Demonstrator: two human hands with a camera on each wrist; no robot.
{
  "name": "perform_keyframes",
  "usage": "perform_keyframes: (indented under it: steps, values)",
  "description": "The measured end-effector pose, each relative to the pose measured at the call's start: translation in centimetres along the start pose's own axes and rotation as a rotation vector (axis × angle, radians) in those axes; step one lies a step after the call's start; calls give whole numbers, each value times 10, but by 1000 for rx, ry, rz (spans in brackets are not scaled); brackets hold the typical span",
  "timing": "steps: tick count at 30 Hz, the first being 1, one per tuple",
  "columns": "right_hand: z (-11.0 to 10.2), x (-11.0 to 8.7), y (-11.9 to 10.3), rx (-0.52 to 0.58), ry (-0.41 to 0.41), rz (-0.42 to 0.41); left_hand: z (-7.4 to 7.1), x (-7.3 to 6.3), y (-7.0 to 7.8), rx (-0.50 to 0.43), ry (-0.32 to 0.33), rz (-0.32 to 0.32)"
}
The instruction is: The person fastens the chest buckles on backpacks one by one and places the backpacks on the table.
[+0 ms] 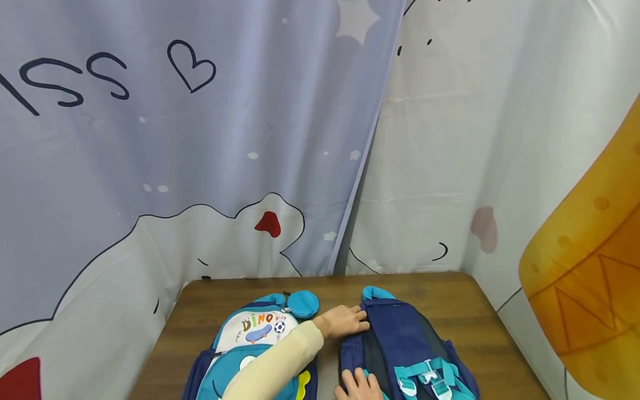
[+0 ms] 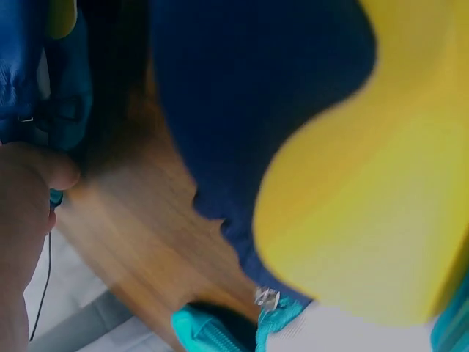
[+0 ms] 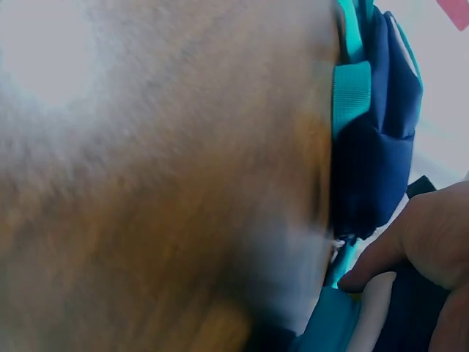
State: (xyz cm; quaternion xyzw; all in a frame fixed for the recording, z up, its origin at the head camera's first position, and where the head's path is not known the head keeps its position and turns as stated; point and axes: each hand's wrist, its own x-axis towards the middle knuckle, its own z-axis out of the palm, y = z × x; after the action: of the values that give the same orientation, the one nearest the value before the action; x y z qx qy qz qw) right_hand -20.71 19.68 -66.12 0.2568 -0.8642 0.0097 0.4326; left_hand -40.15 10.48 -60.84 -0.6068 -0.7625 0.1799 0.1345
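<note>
Two children's backpacks lie side by side on a wooden table. The left backpack faces up, with a white DINO panel, teal pocket and round teal pouch. The navy right backpack shows its back and strap side, teal buckled webbing near its bottom. My left hand reaches across the left backpack and grips the near upper edge of the navy one, fingers over its top. Lower on that same side, my right hand holds the edge; its thumb presses beside teal and white fabric in the right wrist view.
The brown table ends at a patterned curtain behind it. A yellow patch on the left backpack fills much of the left wrist view. My cream sleeve crosses over that backpack.
</note>
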Motion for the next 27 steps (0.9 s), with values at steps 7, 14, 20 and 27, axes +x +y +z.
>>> perform_keyframes:
  steps: [7,14,20,27]
  values:
    - [6,-9,-8,19,10,25,5,-3,6,41,-44,-22]
    - [7,-9,-5,30,-60,31,1,-3,1,105,-75,-68]
    - [13,-12,-11,28,-13,7,-2,-10,5,123,-88,-102]
    - [-9,-9,-13,91,53,113,-17,-8,13,158,-74,-230]
